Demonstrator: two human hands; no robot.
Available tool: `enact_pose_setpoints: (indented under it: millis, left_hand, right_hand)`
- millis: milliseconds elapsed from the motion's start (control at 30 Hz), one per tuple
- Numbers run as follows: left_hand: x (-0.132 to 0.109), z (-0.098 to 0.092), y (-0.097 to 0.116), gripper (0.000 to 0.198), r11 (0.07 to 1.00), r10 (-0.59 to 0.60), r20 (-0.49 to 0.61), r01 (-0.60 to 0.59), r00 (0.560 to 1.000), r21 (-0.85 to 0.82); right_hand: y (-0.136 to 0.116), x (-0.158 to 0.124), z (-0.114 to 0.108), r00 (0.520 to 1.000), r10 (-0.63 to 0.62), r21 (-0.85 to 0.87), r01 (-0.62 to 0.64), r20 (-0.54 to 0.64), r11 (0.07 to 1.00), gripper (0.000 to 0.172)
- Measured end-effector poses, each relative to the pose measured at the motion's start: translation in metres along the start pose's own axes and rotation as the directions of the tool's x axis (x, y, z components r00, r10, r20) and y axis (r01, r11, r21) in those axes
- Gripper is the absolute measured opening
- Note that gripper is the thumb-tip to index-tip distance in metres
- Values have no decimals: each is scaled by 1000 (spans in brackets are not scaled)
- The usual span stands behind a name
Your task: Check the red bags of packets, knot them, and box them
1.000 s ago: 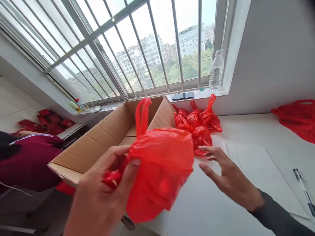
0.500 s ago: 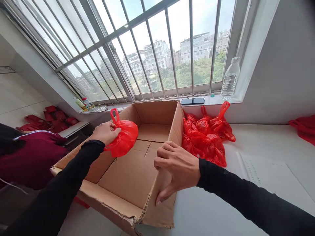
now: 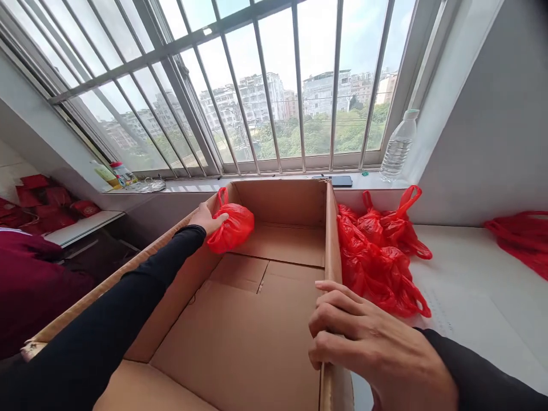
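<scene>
My left hand [image 3: 208, 220] grips a full red plastic bag [image 3: 235, 226] with a looped handle on top. It hangs inside the far left corner of an open cardboard box [image 3: 248, 319], above the bottom. The bag's contents are hidden. My right hand [image 3: 359, 331] is hooked over the box's right wall, its fingers bent over the top edge and the thumb out of sight. Just outside that wall sits a cluster of several red plastic bags [image 3: 381, 268], knotted or looped at the top, on the white table.
On the windowsill stand a clear plastic bottle [image 3: 400, 145], a phone [image 3: 341, 181] and small containers [image 3: 123, 173]. More red plastic [image 3: 520, 240] lies at the right of the table [image 3: 479, 297]. A person in a maroon top [image 3: 34, 279] is at the left, near red bags [image 3: 51, 202].
My left hand has carried the red bag farther into the box, toward its far left corner. The view has moved closer over the box; my right hand stays on the right wall.
</scene>
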State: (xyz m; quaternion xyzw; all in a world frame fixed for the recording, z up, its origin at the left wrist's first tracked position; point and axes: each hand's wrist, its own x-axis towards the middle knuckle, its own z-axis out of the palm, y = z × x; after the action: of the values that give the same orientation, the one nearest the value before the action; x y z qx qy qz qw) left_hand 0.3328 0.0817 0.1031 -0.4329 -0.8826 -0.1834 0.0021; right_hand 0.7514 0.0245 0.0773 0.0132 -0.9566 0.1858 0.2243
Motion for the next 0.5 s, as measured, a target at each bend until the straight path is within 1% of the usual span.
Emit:
enact_pose_setpoints:
  millis: [67,100,133,167,200,233,267,300,333,367,400,433,500]
  left_hand:
    - [2,-7,2,45,999,49,7,-48,999,-23]
    - [2,-13,2,47,996,79,18,-79,997,-30]
    - [2,-18,2,47,995,99,24,-99,995,-32]
    - [2,-23,1,47,994,106,29,-105,994,-26]
    - [3,-28,0,46,995,96,29,-96,995,-13]
    - [3,-30,0,46,996,95,33,-95,995,-2]
    - [3,-31,0,44,995,100,38,-101,994,10]
    - [3,-30,1,42,994,110,46,-111,993,22]
    - [2,-26,2,40,991,128,62,-130,990,32]
    - [2,-22,4,38,987,153,86,-157,984,41]
    - [1,-16,7,36,981,179,115,-186,977,50]
    - [0,-10,10,33,975,205,148,-215,968,59]
    - [-2,0,15,31,959,248,216,-271,944,83]
  right_hand:
    - [9,-6,-4,995,32,83,-24,-92,996,35]
    - [18,-11,-5,981,96,110,-78,-170,991,38]
    - [30,-19,-6,946,195,117,-169,-260,979,38]
    - [46,-28,-6,882,319,101,-304,-346,947,35]
    - [65,-38,-6,789,446,73,-461,-423,885,30]
    - [85,-50,-5,683,553,18,-622,-477,783,30]
    - [105,-61,-4,578,637,-63,-764,-510,642,33]
    - [125,-71,-3,522,667,-95,-820,-532,565,37]
    - [141,-80,-1,494,685,-122,-848,-536,516,45]
    - [155,-87,1,480,700,-151,-865,-529,478,53]
    - [165,-92,3,478,710,-174,-871,-518,460,62]
    - [172,-95,5,478,719,-199,-875,-504,442,69]
    - [177,-95,9,477,733,-248,-879,-485,408,76]
